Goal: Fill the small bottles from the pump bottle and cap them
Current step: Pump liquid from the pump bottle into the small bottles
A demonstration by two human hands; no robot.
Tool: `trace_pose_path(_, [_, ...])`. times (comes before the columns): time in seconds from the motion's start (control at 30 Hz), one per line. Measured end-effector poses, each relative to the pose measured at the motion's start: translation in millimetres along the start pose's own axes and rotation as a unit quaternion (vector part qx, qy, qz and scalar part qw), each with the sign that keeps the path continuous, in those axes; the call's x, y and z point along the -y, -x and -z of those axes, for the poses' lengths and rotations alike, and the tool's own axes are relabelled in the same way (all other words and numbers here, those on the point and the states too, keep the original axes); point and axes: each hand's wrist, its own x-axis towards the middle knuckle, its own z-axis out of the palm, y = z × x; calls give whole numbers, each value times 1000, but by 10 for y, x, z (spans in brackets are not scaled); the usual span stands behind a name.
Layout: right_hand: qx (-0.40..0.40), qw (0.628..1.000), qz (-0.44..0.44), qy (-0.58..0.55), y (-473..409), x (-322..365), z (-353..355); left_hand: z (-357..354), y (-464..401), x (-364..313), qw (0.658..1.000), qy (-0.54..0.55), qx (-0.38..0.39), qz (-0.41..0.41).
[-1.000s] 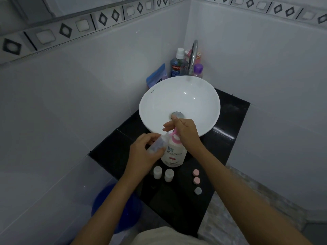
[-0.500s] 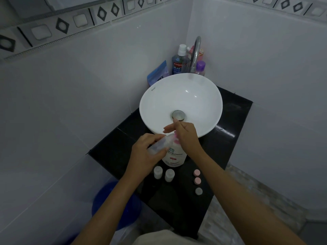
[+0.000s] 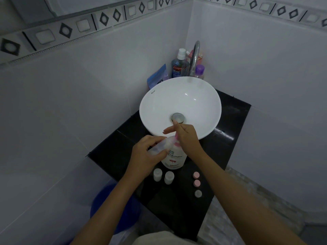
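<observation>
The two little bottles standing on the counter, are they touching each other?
Apart. The head view shows a dark strip of counter between the left little bottle and the right little bottle.

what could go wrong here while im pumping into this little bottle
1. The small clear bottle is held tilted in the left hand at the pump bottle; if its mouth slips off the spout, liquid may land on the black counter.
2. The right hand presses the pump from above, which could tip it.
3. The two open small bottles stand just in front and could be knocked.
</observation>
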Motion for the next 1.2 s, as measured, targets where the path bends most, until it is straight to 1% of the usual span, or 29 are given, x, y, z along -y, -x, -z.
trace_pose_path(0.1, [1,1000,6,8,14,-25,-12,2,-4,6,1000,3,3,8])
trace_pose_path(0.2, [12,998,40,37,-8,28,31,34,-25,-48,1000,18,2,1])
trace_pose_path(0.27, [5,997,56,48,-24,68,44,56,-41,-80,1000,25,4,-7])
trace_pose_path(0.37, [-14,998,47,26,-17,56,20,65,-58,-92,1000,28,8,-9])
trace_pose_path(0.47, [-25,1000,16,2,-11,-8,-17,43,-54,-45,1000,26,13,3])
trace_pose_path(0.53, [-26,1000,13,7,10,-40,-47,32,-46,-13,999,28,19,14])
trace_pose_path(0.67, [-30,998,50,16,25,-28,-42,59,-42,-23,999,44,20,15])
trace_pose_path(0.77, [-29,997,70,23,2,46,5,80,-47,-68,998,62,20,0])
trace_pose_path(0.9, [-46,999,22,-7,5,47,-12,51,-60,-56,998,57,20,3])
trace_pose_path(1.0, [-49,999,20,7,28,-32,-63,46,-54,-26,998,47,24,15])
trace_pose_path(1.13, [-17,999,25,30,25,20,-15,55,-53,-29,999,43,22,9])
trace_pose_path(1.2, [-5,997,49,60,-1,62,32,66,-67,-60,998,53,19,4])
